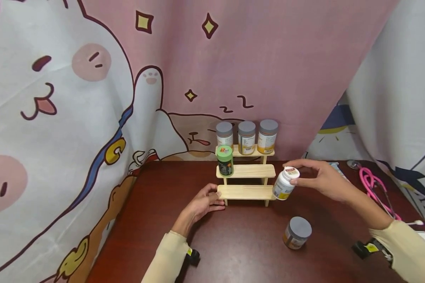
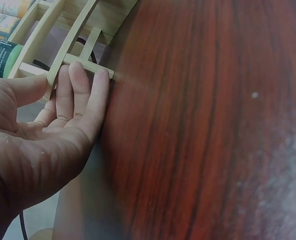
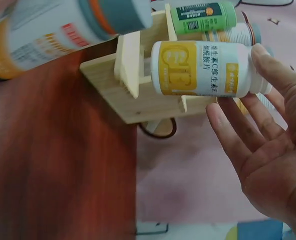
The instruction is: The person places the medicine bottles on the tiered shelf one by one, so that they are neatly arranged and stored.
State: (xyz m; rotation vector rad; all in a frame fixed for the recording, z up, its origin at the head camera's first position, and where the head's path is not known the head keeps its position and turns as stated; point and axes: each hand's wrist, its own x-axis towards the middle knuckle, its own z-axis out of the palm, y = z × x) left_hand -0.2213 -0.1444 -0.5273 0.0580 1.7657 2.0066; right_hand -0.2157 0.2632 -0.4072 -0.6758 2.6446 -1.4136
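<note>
My right hand (image 1: 324, 179) pinches a white pill bottle (image 1: 282, 187) near its cap, between thumb and fingers. The bottle is tilted, just off the right end of the lowest tier of a wooden step rack (image 1: 246, 192). Yellow and white label panels show on it in the right wrist view. At the rack's left end, my left hand (image 1: 204, 204) grips the lowest tier, thumb above and fingers below the board. A green-capped dark bottle (image 1: 225, 162) stands at the left of the middle tier. Three grey-capped jars, one in the centre (image 1: 246, 138), line the top tier.
Another grey-capped jar (image 1: 296, 232) stands on the dark red table (image 1: 230, 243), in front of the rack and to the right. A pink stethoscope (image 1: 373, 184) lies at the right edge. A printed cloth (image 1: 269, 59) hangs behind the rack.
</note>
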